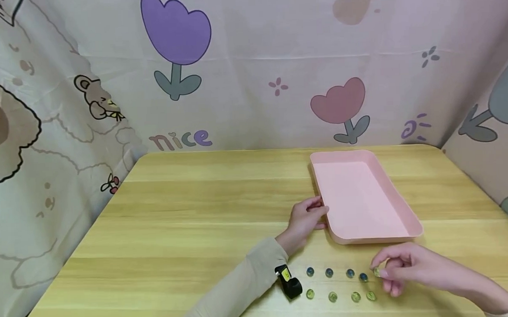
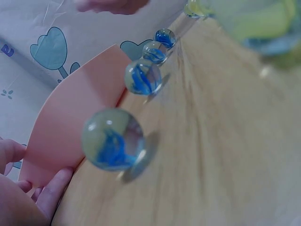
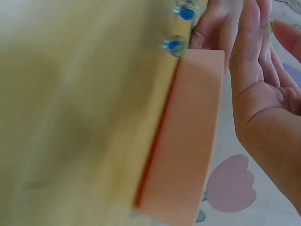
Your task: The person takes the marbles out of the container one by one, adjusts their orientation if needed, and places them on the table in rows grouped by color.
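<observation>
At the near left corner of the pink tray, my left hand grips the side wall, with a fingertip over the rim. The left wrist view shows its fingers against the tray's outer wall. My right hand pinches a yellow-green glass marble between thumb and fingertips, in front of the tray. Below that hand's left side lie two rows of marbles on the table: blue ones behind and yellow-green ones nearer me. A blue marble looms large beside the left wrist.
A black strap with a small camera sits on my left wrist, close to the leftmost marbles. The wooden table runs back to a patterned cloth hanging behind it and along both sides.
</observation>
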Motion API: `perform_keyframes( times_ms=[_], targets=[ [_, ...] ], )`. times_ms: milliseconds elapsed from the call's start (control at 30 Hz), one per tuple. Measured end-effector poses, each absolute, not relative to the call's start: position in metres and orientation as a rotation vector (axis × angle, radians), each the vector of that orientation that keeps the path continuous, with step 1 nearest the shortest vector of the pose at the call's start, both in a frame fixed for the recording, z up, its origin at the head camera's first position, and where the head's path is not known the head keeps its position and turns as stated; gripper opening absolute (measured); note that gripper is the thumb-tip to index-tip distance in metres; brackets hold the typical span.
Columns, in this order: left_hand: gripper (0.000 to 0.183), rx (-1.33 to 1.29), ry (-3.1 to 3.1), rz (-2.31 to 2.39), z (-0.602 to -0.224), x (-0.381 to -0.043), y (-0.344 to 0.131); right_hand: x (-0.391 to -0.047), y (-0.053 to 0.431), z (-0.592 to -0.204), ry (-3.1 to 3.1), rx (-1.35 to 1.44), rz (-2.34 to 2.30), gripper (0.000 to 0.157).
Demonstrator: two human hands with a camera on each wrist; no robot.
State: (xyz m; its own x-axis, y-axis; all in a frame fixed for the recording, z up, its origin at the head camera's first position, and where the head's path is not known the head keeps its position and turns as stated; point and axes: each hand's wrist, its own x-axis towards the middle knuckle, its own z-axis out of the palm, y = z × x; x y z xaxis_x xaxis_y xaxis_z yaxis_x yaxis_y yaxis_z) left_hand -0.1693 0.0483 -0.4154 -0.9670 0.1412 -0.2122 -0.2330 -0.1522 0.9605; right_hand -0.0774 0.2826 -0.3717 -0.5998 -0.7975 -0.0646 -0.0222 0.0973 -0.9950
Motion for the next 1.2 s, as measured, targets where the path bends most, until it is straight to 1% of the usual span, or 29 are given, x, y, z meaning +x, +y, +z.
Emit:
perform_keyframes(
  times_ms=[100,333,467,633,967,1200],
  targets=[
    [0.04,-0.108,1.865,2.214,-0.416,-0.169,0.048,-0.073,0.287,-0.376,1.717,-0.778,-1.567,0.022],
    [0.04,-0.113,1.883,2.205,-0.416,-0.169,0.048,-0.069,0.3,-0.387,1.681,-0.841,-1.527,0.028],
    [0.04,-0.104,1.888,2.211,-0.416,-0.17,0.047,-0.067,0.301,-0.392,1.595,-0.849,-1.48,0.029],
    [0.04,-0.098,1.893,2.209,-0.416,-0.17,0.048,-0.066,0.301,-0.397,1.651,-0.894,-1.444,0.029],
    [0.041,-0.08,1.91,2.203,-0.415,-0.169,0.046,-0.064,0.297,-0.399,1.692,-0.863,-1.421,0.025],
    [0.041,-0.084,1.898,2.208,-0.414,-0.168,0.047,-0.062,0.296,-0.399,1.704,-0.908,-1.412,0.022]
  ],
)
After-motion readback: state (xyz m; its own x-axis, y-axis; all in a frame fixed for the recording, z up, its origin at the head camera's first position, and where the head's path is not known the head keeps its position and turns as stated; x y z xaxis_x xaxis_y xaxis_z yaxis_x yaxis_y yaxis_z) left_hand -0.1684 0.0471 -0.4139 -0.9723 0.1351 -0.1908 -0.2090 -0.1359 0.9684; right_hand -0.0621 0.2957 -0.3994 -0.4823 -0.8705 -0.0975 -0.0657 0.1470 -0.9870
